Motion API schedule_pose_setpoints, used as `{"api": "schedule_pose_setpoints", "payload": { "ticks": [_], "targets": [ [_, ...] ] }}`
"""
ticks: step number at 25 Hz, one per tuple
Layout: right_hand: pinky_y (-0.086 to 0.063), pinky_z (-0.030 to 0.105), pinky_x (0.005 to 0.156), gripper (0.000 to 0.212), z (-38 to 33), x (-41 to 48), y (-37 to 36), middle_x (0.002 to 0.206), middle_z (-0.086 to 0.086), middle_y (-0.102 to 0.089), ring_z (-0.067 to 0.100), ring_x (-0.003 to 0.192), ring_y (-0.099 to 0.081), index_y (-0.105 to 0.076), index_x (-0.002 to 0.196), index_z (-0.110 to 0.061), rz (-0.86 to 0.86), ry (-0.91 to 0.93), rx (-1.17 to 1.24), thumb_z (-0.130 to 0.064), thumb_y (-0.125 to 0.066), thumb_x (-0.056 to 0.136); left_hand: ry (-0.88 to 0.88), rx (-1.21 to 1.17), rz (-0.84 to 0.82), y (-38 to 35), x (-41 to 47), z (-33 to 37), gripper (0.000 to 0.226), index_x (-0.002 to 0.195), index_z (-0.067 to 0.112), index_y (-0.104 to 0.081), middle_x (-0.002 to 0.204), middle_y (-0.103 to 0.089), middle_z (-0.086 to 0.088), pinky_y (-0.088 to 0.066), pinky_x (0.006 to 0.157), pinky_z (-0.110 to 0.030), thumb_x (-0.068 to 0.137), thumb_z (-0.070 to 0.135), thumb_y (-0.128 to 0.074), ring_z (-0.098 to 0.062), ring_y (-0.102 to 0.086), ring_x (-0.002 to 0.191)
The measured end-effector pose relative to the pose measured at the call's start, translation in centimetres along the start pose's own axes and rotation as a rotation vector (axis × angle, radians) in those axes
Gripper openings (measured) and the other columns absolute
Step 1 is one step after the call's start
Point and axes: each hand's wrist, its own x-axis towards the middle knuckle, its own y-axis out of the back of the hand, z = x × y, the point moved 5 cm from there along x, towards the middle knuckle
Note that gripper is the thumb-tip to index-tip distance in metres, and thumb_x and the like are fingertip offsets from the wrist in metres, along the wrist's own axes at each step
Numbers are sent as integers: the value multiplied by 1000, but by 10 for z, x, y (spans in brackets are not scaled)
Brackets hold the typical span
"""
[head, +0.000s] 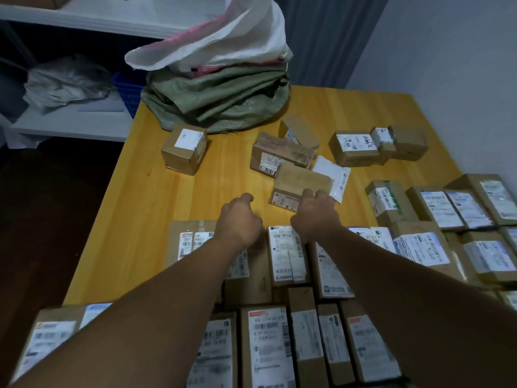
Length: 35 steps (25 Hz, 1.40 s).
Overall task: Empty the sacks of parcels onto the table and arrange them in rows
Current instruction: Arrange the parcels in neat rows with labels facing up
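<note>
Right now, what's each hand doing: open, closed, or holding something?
Left hand: closed, fingers curled, nothing visible in it.
Right hand: fingers curled over the near end of a box.

A single wide-angle head view looks forward and steeply down over the table [173, 191] from its near edge, close above it, toward the sacks [223, 99] at its far end.

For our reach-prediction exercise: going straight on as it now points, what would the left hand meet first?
The left hand would probably meet the flat brown cardboard parcel that the right hand holds, though depth is unclear.
</note>
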Motion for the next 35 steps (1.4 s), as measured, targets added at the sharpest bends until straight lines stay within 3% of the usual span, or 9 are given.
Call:
{"api": "schedule_pose_setpoints", "payload": {
  "ticks": [5, 11, 16, 20, 23, 30, 33, 35],
  "targets": [
    [-42, 52, 107, 75, 17, 53, -3, 146, 17, -33, 36, 137, -31, -30, 145, -10, 112, 47, -117, -27, -70, 83, -9, -15, 22, -26, 27, 9, 59, 146, 14, -43, 138, -55, -11, -48, 99, -47, 89, 6, -54, -30, -49, 127],
    [-18, 58, 120, 94, 30, 87, -17, 166, 16, -7, 37, 154, -2, -6, 158, -8, 6, 33, -188, -26, -68, 90, 2, -23, 27, -39, 41, 7, 61, 147, 15, -43, 139, -55, -10, -47, 101, -47, 88, 4, -55, -29, -49, 128],
    [-40, 50, 105, 93, 29, 87, -21, 145, 17, -33, 34, 134, -35, -17, 154, -8, 57, 44, -308, -33, -74, 84, 15, -24, 50, -37, 40, -1, 59, 146, 12, -44, 138, -55, -12, -48, 102, -46, 89, 3, -54, -29, -50, 128],
    [-46, 41, 93, 83, 21, 75, -15, 132, 17, -38, 32, 122, -40, -33, 142, -6, 144, 50, -319, -33, -78, 78, 15, -37, 84, -29, 32, -4, 61, 147, 12, -41, 138, -54, -10, -46, 103, -45, 88, 2, -54, -28, -47, 129],
    [-46, 40, 91, 81, 9, 62, 2, 131, 17, -39, 33, 121, -39, -36, 138, -7, 202, 63, -234, -30, -82, 75, 15, -80, 125, -17, 25, -4, 59, 146, 9, -39, 132, -56, -8, -45, 100, -40, 89, 3, -54, -26, -44, 127],
    [-32, 43, 115, 108, -76, 11, 43, 146, 18, -28, 38, 138, -26, -27, 148, -7, 138, -25, 261, -42, -88, 66, 71, -170, 276, 56, 2, -38, 56, 145, 7, -40, 136, -54, -11, -45, 99, -38, 91, 12, -56, -30, -45, 128],
    [-40, 38, 106, 97, -130, -14, 28, 138, 13, -43, 33, 130, -40, -44, 138, -11, -6, -50, 407, -51, -87, 61, 151, -229, 389, 101, -10, -71, 43, 134, 3, -47, 132, -54, -16, -46, 94, -40, 94, 19, -52, -34, -52, 120],
    [-51, 41, 97, 83, -163, -35, 13, 124, 8, -60, 29, 114, -58, -57, 120, -15, -144, -75, 606, -54, -87, 54, 239, -325, 403, 122, -18, -99, 43, 131, 4, -48, 126, -58, -13, -49, 89, -42, 96, 28, -47, -35, -56, 111]
  ]
}}
